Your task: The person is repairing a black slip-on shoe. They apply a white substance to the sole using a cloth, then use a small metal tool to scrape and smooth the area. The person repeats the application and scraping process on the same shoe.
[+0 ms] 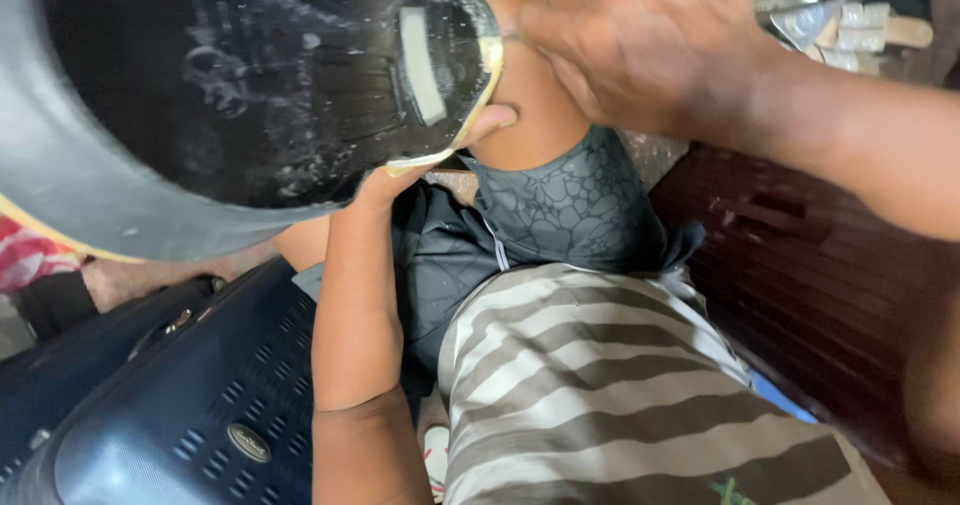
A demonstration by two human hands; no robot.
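A large black shoe sole (250,95) with a pale yellowish edge filled the upper left of the head view, its underside turned toward the camera and a pale rectangular patch set near its heel end at about two o'clock from its middle. The left hand (430,160) came up from six o'clock beneath it, fingers curled around the sole's lower rim, a thumb tip showing at the edge, so the grip was closed on the shoe. The right hand (640,45) entered from three o'clock, knuckles up, fingers pinched tight at the heel's yellow edge around something thin; what it was could not be made out. Below the hands lay a bent knee in grey patterned shorts (580,205) and a striped shirt (600,385). A dark blue hard suitcase (180,405) sat at seven o'clock.
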